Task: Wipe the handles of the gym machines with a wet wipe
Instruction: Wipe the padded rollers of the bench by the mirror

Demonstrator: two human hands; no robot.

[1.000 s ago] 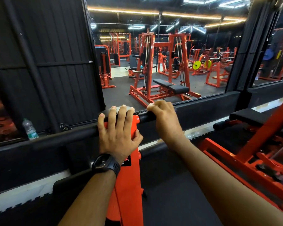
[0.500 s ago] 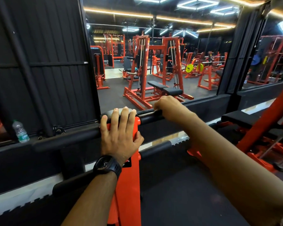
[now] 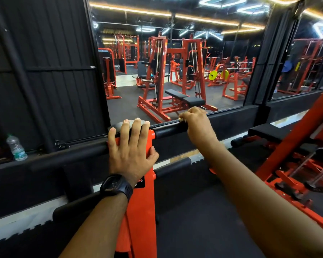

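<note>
An orange machine post [image 3: 138,202] stands in front of me with black foam handle bars to each side. My left hand [image 3: 131,151] rests flat on the post's top, fingers straight over its grey cap [image 3: 132,123]. My right hand [image 3: 196,125] curls over the right upper handle [image 3: 168,130], a little way out from the post. A pale sliver of the wet wipe [image 3: 180,119] shows under its fingertips; the rest is hidden in the hand. The left upper handle [image 3: 69,157] is bare. Two lower handles [image 3: 172,167] sit below.
A mirror wall [image 3: 175,71] behind the bar reflects orange machines and a bench. A water bottle [image 3: 16,148] stands on the black ledge at left. An orange machine frame [image 3: 295,138] with a black padded bench [image 3: 267,131] is close on the right. Black rubber floor [image 3: 203,211] lies below.
My right hand has slid to the right along the upper handle, away from the post. My left hand has stayed on the post top. My head has turned slightly.
</note>
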